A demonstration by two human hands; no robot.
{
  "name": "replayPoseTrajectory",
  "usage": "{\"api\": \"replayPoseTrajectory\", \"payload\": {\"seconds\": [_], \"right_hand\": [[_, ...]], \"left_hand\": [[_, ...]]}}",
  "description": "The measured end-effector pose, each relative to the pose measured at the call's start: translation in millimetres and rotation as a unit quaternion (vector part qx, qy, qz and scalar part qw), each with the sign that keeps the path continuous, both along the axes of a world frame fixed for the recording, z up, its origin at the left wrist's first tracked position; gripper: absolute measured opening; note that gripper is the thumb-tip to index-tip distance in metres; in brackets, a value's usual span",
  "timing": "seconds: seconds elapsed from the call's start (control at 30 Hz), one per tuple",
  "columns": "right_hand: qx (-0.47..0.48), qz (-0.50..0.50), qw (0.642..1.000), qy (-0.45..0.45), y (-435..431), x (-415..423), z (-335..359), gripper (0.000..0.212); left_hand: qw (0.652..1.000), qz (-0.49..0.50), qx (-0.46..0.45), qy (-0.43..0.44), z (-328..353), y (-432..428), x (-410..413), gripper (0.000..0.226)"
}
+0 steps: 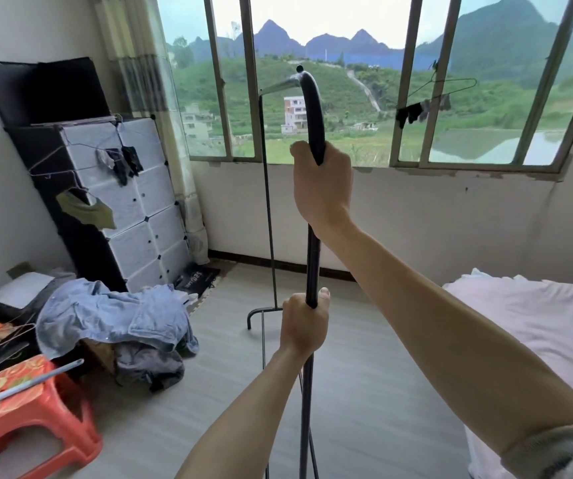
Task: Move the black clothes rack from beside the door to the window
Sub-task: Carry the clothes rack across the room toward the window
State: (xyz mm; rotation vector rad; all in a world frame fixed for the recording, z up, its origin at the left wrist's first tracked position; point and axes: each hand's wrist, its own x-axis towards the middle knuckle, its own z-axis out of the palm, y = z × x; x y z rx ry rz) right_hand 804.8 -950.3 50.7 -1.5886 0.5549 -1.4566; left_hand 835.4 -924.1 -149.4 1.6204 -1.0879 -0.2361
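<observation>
The black clothes rack stands upright in front of me, its near post rising through the middle of the view and bending into the top bar. My right hand grips the post high up, just below the bend. My left hand holds the same post lower down. The rack's thin far post and a curved foot show beyond, near the wall under the window. The rack carries no clothes.
A cube cabinet with hangers stands in the left corner beside a curtain. A pile of clothes and an orange stool lie on the left. A bed fills the right. A wire hanger hangs at the window.
</observation>
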Motion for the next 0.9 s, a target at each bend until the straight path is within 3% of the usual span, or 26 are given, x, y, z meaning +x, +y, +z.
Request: {"api": "replayPoseTrajectory", "payload": {"seconds": [0.9], "right_hand": [[0.041, 0.176, 0.983, -0.012, -335, 58, -3, 0.048]], "left_hand": [[0.99, 0.137, -0.012, -0.012, -5, -329, 51, 0.062]]}}
